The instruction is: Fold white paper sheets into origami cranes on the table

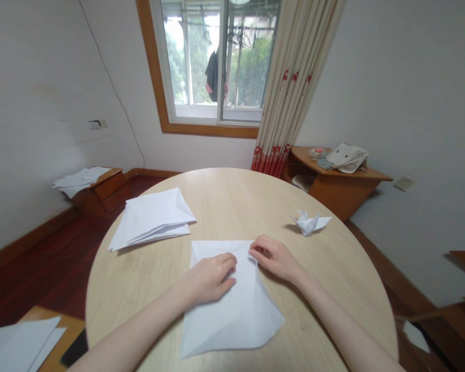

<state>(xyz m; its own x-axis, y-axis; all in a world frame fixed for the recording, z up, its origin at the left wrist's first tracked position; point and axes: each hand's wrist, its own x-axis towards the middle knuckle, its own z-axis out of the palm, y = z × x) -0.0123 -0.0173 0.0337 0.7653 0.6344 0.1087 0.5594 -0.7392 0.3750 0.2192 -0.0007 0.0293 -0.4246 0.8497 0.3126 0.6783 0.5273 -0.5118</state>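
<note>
White paper sheet [232, 320] on a pale wood-grain surface [232, 201]
Cream curtain [290, 88] with thin tan stripes, red flowers and a red hem; dark red-brown floor [42, 279] beyond.

- Your left hand [209, 278] lies palm down, fingers curled inward.
- Your right hand [275, 258] sits palm down, fingertips bent toward the left hand.
- Your left forearm [132, 330] and right forearm [343, 325] angle inward from the lower corners.

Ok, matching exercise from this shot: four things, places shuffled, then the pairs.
Things:
1. Folded paper stack
2. Origami crane
3. Left hand
4. Loose paper sheets

Places:
A. On the low wooden cabinet by the left wall
B. On the white sheet
C. On the round table, right of the hands
D. On the round table, left of the white sheet

Pairs: 1-D, 2-C, 3-B, 4-A
</note>
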